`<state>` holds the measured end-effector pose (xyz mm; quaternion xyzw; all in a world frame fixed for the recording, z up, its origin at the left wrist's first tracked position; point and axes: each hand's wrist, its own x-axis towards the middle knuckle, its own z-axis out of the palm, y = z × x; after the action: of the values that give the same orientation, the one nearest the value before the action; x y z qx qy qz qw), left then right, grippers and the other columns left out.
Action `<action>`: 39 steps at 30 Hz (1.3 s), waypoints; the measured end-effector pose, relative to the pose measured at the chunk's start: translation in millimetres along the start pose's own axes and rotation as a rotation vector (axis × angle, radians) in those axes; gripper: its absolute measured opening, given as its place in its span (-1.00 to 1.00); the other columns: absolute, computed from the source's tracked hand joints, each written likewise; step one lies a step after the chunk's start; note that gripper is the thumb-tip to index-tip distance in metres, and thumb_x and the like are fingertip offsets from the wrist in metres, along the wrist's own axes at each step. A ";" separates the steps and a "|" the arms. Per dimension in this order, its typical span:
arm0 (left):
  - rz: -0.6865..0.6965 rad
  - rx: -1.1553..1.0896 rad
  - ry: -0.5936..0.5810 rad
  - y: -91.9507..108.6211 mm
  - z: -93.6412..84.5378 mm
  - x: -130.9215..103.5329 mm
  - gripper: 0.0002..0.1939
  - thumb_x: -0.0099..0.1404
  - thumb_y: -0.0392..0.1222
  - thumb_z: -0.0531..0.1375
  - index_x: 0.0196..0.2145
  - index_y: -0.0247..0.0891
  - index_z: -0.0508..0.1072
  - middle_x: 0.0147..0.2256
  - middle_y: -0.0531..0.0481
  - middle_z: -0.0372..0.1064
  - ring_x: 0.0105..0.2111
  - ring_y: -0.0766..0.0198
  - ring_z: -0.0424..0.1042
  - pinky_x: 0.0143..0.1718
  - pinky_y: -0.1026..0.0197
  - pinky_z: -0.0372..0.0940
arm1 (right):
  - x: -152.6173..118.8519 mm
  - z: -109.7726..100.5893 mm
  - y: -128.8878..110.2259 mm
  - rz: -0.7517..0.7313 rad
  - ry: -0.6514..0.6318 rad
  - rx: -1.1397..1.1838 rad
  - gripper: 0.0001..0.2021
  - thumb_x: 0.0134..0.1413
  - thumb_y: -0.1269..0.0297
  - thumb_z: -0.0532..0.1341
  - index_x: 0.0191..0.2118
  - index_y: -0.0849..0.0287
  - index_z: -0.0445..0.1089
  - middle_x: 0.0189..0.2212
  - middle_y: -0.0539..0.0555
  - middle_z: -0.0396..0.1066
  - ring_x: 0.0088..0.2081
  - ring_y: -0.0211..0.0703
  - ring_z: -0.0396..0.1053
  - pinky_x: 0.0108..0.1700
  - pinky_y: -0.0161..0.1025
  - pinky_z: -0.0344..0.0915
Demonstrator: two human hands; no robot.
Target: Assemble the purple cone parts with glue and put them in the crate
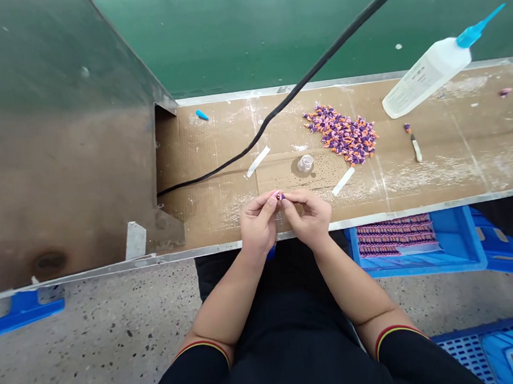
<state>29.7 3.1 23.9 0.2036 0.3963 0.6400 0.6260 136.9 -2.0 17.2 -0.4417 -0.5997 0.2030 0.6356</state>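
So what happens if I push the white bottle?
The white bottle might tip if pushed near the top, as it looks tall and narrow. Its sides may squeeze in, since they look like plastic. The blue tip could bend if bumped, being long and thin.

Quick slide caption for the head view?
Left hand and right hand pinch a small purple piece over cardboard, near a heap of purple-and-orange pieces.
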 end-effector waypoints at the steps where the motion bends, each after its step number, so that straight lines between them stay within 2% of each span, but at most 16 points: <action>1: 0.004 0.002 -0.007 0.0 -0.2 0.1 -0.62 -0.09 0.06 0.68 -0.38 -0.13 0.74 -0.28 -0.08 0.67 -0.27 0.33 0.64 -0.16 0.37 0.53 | 0.1 -0.3 0.0 0.001 -0.002 -0.012 -0.92 0.34 0.39 0.33 -0.14 0.09 0.58 -0.22 0.07 0.67 -0.19 -0.15 0.67 -0.12 -0.17 0.64; 6: 0.054 0.035 -0.029 -1.9 -0.1 0.2 -0.66 -0.04 0.06 0.67 -0.37 -0.11 0.74 -0.28 -0.05 0.67 -0.25 0.34 0.64 -0.13 0.38 0.55 | 0.6 -1.3 0.0 -0.019 -0.003 -0.063 -0.94 0.35 0.38 0.33 -0.15 0.10 0.57 -0.23 0.08 0.67 -0.21 -0.15 0.67 -0.13 -0.18 0.65; 13: 0.249 0.214 -0.004 -12.0 -3.4 -2.0 -0.71 0.13 0.11 0.58 -0.30 -0.08 0.76 -0.21 -0.08 0.67 -0.16 0.28 0.66 -0.04 0.30 0.57 | 1.1 -1.2 -1.2 -0.148 0.034 -0.216 -0.90 0.34 0.41 0.33 -0.13 0.06 0.57 -0.26 0.04 0.66 -0.27 -0.16 0.65 -0.19 -0.18 0.64; 21: 0.424 0.425 -0.098 -11.4 -9.8 -6.8 -0.86 0.38 -0.05 0.44 -0.13 -0.04 0.75 -0.06 -0.08 0.67 -0.02 0.22 0.67 0.08 0.23 0.58 | 0.8 -2.6 0.7 -0.157 0.057 -0.268 -0.93 0.38 0.37 0.31 -0.16 0.06 0.55 -0.28 0.05 0.65 -0.29 -0.17 0.65 -0.22 -0.20 0.64; 25: 0.362 0.430 -0.154 -11.8 -14.6 -8.2 -0.81 0.43 -0.05 0.39 -0.03 -0.03 0.73 0.09 -0.09 0.62 0.12 0.15 0.62 0.23 0.14 0.54 | 1.3 -2.2 2.1 -0.168 0.079 -0.212 -0.88 0.33 0.43 0.34 -0.12 0.06 0.56 -0.25 0.04 0.67 -0.26 -0.18 0.66 -0.17 -0.22 0.64; 29: 0.280 0.411 -0.173 -14.2 -19.0 -8.2 -0.75 0.42 -0.01 0.40 0.02 -0.04 0.71 0.11 -0.10 0.59 0.18 0.10 0.59 0.29 0.08 0.51 | -0.1 -2.4 3.0 -0.122 0.076 -0.247 -0.93 0.38 0.35 0.31 -0.16 0.07 0.56 -0.26 0.06 0.66 -0.26 -0.16 0.66 -0.17 -0.20 0.64; 34: 0.256 0.409 -0.164 -14.3 -19.2 -8.0 -0.70 0.37 0.04 0.43 0.00 -0.08 0.72 0.11 -0.13 0.59 0.19 0.04 0.58 0.30 0.02 0.51 | -1.3 -4.0 3.3 -0.091 0.063 -0.265 -0.91 0.39 0.30 0.29 -0.18 0.07 0.57 -0.27 0.06 0.66 -0.26 -0.16 0.66 -0.15 -0.17 0.65; 39: 0.255 0.396 -0.158 -13.7 -17.2 -7.4 -0.71 0.37 0.03 0.44 -0.02 -0.09 0.72 0.09 -0.14 0.60 0.17 0.06 0.59 0.30 0.03 0.50 | -2.4 -4.9 4.1 -0.059 0.055 -0.243 -0.91 0.39 0.28 0.29 -0.18 0.04 0.58 -0.27 0.06 0.66 -0.25 -0.12 0.66 -0.15 -0.12 0.66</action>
<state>26.5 -9.7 4.9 0.4200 0.4349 0.6058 0.5172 142.1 -3.3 13.1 -0.5032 -0.6151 0.0980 0.5991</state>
